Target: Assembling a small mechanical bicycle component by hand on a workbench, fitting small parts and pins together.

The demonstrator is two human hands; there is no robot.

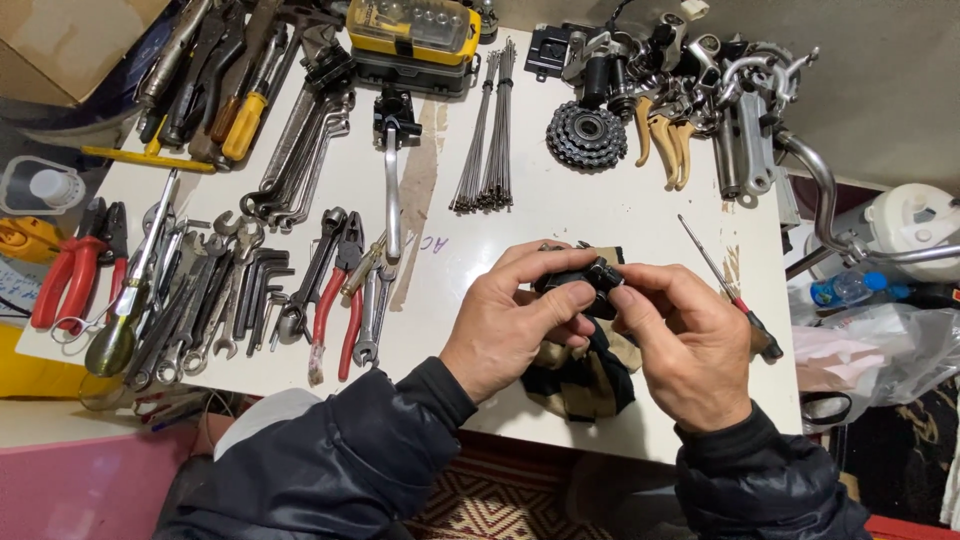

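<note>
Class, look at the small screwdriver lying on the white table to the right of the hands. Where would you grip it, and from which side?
Grip the screwdriver by its thicker dark handle at the near-right end, coming from above; the thin shaft offers little hold, and the right hand is nearest.

On the desk (600, 215), wrenches (215, 295) lie left, spokes (487, 130) behind centre, a screwdriver (728, 290) right.
</note>
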